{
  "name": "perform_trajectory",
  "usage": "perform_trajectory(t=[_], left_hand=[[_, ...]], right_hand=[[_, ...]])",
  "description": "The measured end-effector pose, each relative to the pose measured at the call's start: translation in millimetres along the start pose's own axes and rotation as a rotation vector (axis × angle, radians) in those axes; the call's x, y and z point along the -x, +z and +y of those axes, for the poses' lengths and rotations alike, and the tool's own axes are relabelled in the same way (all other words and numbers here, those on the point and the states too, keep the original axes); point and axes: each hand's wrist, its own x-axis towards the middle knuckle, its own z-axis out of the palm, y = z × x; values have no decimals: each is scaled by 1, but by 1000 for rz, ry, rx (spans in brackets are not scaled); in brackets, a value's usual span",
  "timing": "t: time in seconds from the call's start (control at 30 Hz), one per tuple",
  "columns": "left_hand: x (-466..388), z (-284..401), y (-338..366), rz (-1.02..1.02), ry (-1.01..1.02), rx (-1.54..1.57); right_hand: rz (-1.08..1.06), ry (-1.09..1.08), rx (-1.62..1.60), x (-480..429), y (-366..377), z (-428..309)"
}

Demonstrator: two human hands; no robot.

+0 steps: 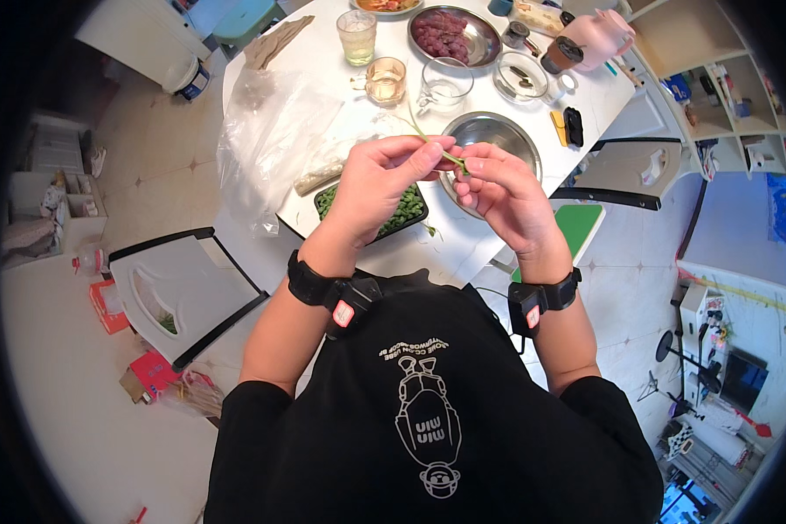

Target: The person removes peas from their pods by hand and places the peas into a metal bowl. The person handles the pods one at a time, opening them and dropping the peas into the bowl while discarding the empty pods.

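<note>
Between my hands, above the white table (462,245), is a thin green plant stem (437,149) with a small leafy end. My left hand (393,173) pinches it between thumb and fingers. My right hand (503,187) grips its leafy end with the fingertips. Partly under my left hand lies a black tray of chopped green vegetable pieces (409,211). A stainless steel bowl (523,141) stands behind and partly under my right hand; most of its inside is hidden. A small green scrap (431,230) and thin fibres lie beside the tray.
A clear plastic bag (255,141) hangs over the table's left edge. Farther back are a glass mug (386,80), a glass pitcher (447,85), a steel dish of grapes (488,42), a glass bowl (542,82) and a pink jug (593,40). Chairs flank the table.
</note>
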Motion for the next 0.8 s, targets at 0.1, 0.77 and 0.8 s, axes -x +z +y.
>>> perform_trajectory(t=[0.1,0.77,0.8], left_hand=[[-2,-4,13,74,22,-61],[-34,-46,77,134,-37,-106],[-33,-46,78,117,-50,-81]], right_hand=[[6,43,-55,5,-10,-2],[47,123,271,12,-109,-33],[4,150,343,10,-108,-35]])
